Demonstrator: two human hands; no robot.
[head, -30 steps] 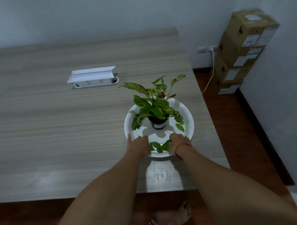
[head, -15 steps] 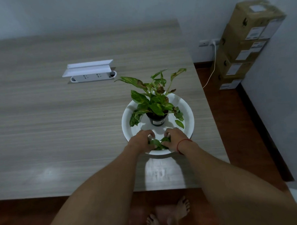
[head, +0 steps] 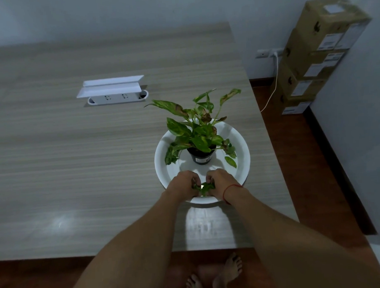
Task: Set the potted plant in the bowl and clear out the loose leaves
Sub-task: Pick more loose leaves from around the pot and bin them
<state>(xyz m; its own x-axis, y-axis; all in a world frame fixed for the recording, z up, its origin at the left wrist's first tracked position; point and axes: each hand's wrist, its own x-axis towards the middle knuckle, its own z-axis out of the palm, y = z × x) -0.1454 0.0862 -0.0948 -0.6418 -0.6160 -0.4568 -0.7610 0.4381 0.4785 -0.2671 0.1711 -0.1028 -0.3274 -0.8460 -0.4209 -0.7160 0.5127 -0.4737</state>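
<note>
A green potted plant [head: 201,141] in a small black pot stands upright in the middle of a white bowl [head: 242,163] near the table's right edge. At the bowl's near side, my left hand [head: 184,184] and my right hand [head: 220,182] are pressed together around a bunch of loose green leaves [head: 204,187]. Both hands have their fingers curled on the leaves. One more loose leaf [head: 231,161] lies in the bowl to the right of the pot.
A white power strip under a folded white cover [head: 111,90] sits further back on the wooden table [head: 77,158]. Stacked cardboard boxes [head: 317,53] stand on the floor by the right wall, with a white cable running to a wall socket. My bare feet show below the table edge.
My hands moved from the bowl's near rim inward and together, gathering the loose leaves into one bunch between them. The plant and bowl have stayed in place.
</note>
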